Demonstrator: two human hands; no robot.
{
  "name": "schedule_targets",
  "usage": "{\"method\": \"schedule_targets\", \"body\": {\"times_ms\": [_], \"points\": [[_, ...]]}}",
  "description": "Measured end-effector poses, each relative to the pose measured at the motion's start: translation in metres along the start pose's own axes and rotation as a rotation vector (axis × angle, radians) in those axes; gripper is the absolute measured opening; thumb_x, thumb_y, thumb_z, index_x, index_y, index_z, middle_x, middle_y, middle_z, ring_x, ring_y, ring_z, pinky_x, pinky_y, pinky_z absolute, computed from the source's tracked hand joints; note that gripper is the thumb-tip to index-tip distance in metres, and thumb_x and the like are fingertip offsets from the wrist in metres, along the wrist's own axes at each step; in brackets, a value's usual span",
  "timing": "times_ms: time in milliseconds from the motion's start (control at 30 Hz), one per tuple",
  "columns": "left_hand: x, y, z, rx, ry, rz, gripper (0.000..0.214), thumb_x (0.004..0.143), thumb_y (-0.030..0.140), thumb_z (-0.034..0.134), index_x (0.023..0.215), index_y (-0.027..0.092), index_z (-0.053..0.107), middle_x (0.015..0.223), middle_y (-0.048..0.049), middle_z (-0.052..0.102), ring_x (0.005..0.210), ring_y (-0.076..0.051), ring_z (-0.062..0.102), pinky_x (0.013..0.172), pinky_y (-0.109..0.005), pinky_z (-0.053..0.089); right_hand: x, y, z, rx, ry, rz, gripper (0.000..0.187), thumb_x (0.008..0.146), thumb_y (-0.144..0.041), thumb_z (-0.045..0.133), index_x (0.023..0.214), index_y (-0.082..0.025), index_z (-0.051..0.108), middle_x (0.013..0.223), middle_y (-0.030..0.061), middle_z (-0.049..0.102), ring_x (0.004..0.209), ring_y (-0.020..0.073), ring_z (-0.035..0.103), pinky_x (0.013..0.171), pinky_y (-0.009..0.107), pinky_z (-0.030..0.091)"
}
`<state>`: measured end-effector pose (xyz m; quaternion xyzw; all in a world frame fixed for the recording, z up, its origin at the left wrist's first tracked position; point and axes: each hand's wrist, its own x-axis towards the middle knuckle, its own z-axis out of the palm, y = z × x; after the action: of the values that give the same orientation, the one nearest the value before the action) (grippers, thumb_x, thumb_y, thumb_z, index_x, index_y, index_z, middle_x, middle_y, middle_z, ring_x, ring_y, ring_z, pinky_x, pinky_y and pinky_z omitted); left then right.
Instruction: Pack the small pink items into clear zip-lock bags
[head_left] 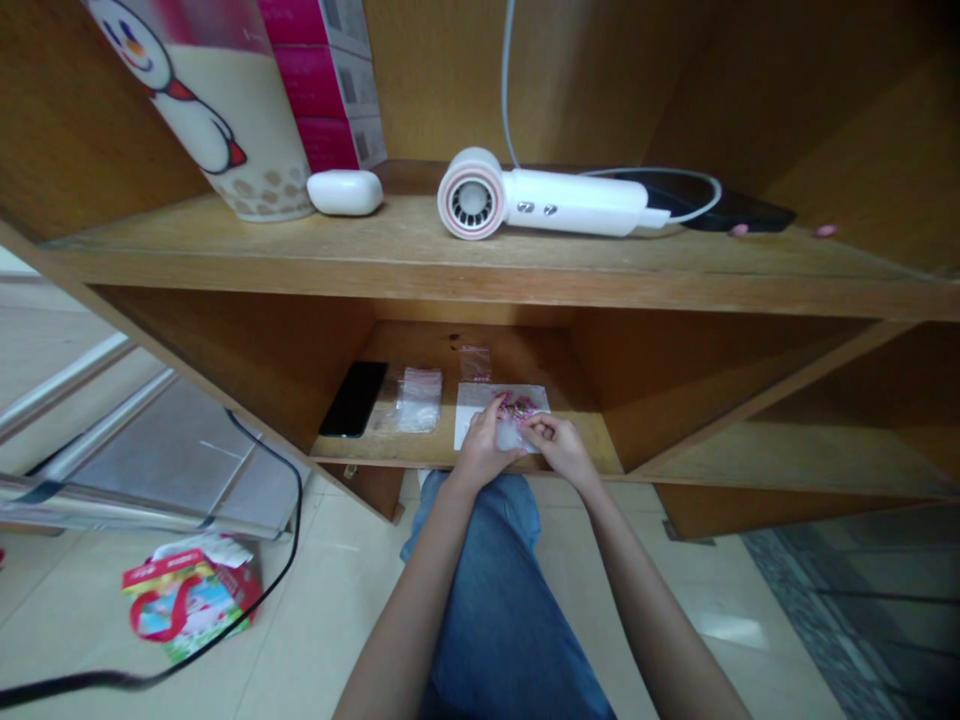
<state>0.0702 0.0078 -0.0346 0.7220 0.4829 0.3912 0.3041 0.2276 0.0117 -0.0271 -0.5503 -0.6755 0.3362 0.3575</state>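
A small translucent plastic bag (509,437) is clasped by the left hand (481,444), right hand (558,443) alongside, grip unclear, near tiny pink pieces (517,407) on white rectangular paper (468,399).

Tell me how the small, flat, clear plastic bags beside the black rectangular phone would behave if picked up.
The small clear plastic bags look thin and see-through, so they're probably light and floppy. Their glossy sheen suggests they may slide easily.
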Motion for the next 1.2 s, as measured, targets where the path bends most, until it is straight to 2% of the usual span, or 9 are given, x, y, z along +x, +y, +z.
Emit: {"method": "schedule_targets", "body": {"times_ms": [100, 167, 333, 467, 667, 1000, 1200], "points": [[0.000, -0.002, 0.001, -0.009, 0.008, 0.017, 0.089, 0.056, 0.028, 0.075, 0.130, 0.022, 0.027, 0.107, -0.0068, 0.053, 0.102, -0.022, 0.048, 0.090, -0.039, 0.039, 0.002, 0.001, 0.004, 0.104, -0.033, 0.012, 0.030, 0.075, -0.043, 0.051, 0.074, -0.015, 0.062, 0.060, 0.0012, 0.058, 0.052, 0.0119, 0.049, 0.049, 0.022, 0.036], [0.000, -0.003, 0.001, -0.014, 0.010, 0.016, 0.089, 0.056, 0.028, 0.075, 0.130, 0.022, 0.026, 0.106, -0.0064, 0.052, 0.102, -0.022, 0.048, 0.090, -0.038, 0.039, 0.003, 0.004, 0.003, 0.093, -0.007, 0.012, 0.030, 0.075, -0.043, 0.051, 0.076, -0.015, 0.062, 0.063, 0.0025, 0.060, 0.054, 0.0125, 0.050, 0.050, 0.022, 0.037], [-0.002, -0.002, 0.000, -0.009, -0.010, -0.029, 0.089, 0.055, 0.027, 0.075, 0.130, 0.023, 0.026, 0.108, -0.0056, 0.052, 0.102, -0.022, 0.048, 0.090, -0.038, 0.039, 0.004, 0.012, -0.009, -0.188, 0.106, 0.057, 0.030, 0.076, -0.040, 0.048, 0.081, -0.016, 0.064, 0.066, 0.0042, 0.061, 0.059, 0.0145, 0.053, 0.052, 0.022, 0.036], [-0.001, -0.002, 0.001, 0.004, 0.006, -0.037, 0.091, 0.054, 0.028, 0.076, 0.130, 0.023, 0.026, 0.105, -0.0049, 0.053, 0.102, -0.022, 0.049, 0.090, -0.038, 0.039, 0.005, 0.011, -0.016, -0.427, 0.111, 0.121, 0.024, 0.076, -0.036, 0.048, 0.081, -0.020, 0.065, 0.061, 0.0015, 0.060, 0.055, 0.0137, 0.053, 0.049, 0.022, 0.030], [-0.001, -0.003, 0.001, 0.004, 0.006, -0.023, 0.090, 0.054, 0.028, 0.076, 0.130, 0.022, 0.027, 0.105, -0.0049, 0.053, 0.100, -0.021, 0.049, 0.089, -0.036, 0.039, 0.005, 0.008, -0.012, -0.544, 0.106, 0.175, 0.022, 0.076, -0.037, 0.049, 0.082, -0.023, 0.065, 0.063, 0.0015, 0.062, 0.059, 0.0146, 0.055, 0.048, 0.023, 0.026], [-0.001, -0.004, 0.002, 0.005, 0.004, -0.012, 0.090, 0.055, 0.029, 0.075, 0.130, 0.022, 0.026, 0.107, -0.0055, 0.052, 0.101, -0.022, 0.049, 0.090, -0.037, 0.039, 0.005, 0.009, -0.010, -0.474, 0.112, 0.157, 0.023, 0.076, -0.035, 0.049, 0.079, -0.022, 0.066, 0.062, 0.0020, 0.062, 0.058, 0.0147, 0.055, 0.050, 0.023, 0.028], [-0.001, -0.006, 0.003, 0.006, 0.004, 0.000, 0.090, 0.055, 0.028, 0.075, 0.130, 0.022, 0.026, 0.106, -0.0058, 0.052, 0.101, -0.022, 0.048, 0.089, -0.037, 0.040, 0.006, 0.020, -0.003, -0.103, 0.096, 0.040, 0.027, 0.075, -0.039, 0.052, 0.076, -0.015, 0.065, 0.060, 0.0025, 0.059, 0.053, 0.0128, 0.050, 0.049, 0.021, 0.032]]}}
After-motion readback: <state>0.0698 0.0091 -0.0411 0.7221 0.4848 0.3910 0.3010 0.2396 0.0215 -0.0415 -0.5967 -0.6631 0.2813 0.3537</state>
